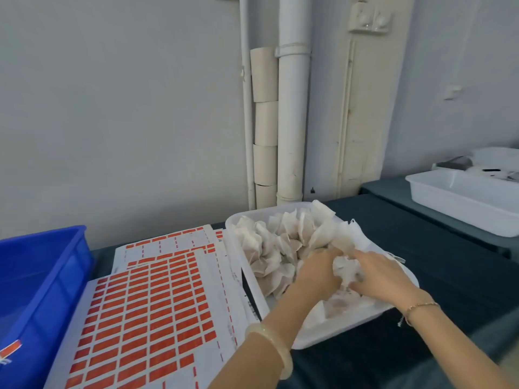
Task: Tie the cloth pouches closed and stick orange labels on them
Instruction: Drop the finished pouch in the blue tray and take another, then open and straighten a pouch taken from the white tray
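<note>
A white tray (314, 342) at the centre holds several white cloth pouches (269, 242) with brownish filling. Both hands are inside the tray over one pouch (346, 272). My left hand (318, 272) grips the pouch's left side. My right hand (383, 275) holds its right side with fingers curled on the cloth. Sheets of orange labels (146, 318) lie flat left of the tray, overlapping each other.
A blue plastic crate (42, 276) stands at the left edge. Another white tray (463, 203) sits on a second table at the back right. White pipes and a wall rise behind the table. Dark green cloth (421, 248) covers the tabletop.
</note>
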Motion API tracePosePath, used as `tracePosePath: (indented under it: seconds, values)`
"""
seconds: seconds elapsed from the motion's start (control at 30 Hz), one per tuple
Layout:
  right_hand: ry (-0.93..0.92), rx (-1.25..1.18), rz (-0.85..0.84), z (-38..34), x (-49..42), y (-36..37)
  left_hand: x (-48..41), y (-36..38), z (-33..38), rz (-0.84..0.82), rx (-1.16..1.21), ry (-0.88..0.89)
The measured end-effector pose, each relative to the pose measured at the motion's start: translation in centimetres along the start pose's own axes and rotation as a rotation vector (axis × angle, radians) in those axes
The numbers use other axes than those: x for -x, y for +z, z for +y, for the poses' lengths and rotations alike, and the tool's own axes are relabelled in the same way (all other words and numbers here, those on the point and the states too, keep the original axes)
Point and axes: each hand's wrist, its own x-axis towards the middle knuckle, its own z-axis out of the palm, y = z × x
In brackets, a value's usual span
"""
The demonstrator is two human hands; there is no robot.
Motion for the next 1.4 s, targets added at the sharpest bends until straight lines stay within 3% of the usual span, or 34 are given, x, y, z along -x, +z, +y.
tracePosePath:
  seconds: [0.17, 0.33, 0.67, 0.8, 0.97, 1.27, 1.4]
  values:
    - [0.089, -0.431, 0.037, 1.4, -0.6, 1.5, -2.5, 2.2, 0.5, -0.031, -0.185, -0.035]
    - [0.124, -0.546, 0.196, 1.1, -0.7, 2.0, -3.0, 2.8, -0.2, 0.017, -0.214, -0.025]
    - [0.030, -0.810, 0.406, 0.2, -0.5, -1.6, -2.0, 0.2, -0.4, 0.267, 0.110, -0.016]
    - [-0.061, -0.940, 0.362, -0.7, -0.2, -4.9, -0.8, -2.2, 0.0, 0.311, 0.378, 0.031]
    - [-0.152, -1.239, 0.115, -3.2, 0.2, -7.8, 2.1, -6.6, -0.7, 0.336, 0.627, 0.050]
    - [-0.375, -1.153, -0.096, -11.9, 0.2, -8.6, 10.6, -13.4, -5.5, 0.455, 0.566, -0.026]
    - [-0.515, -1.138, -0.062, -16.5, 0.7, -7.7, 14.6, -15.1, -7.1, 0.405, 0.581, -0.152]
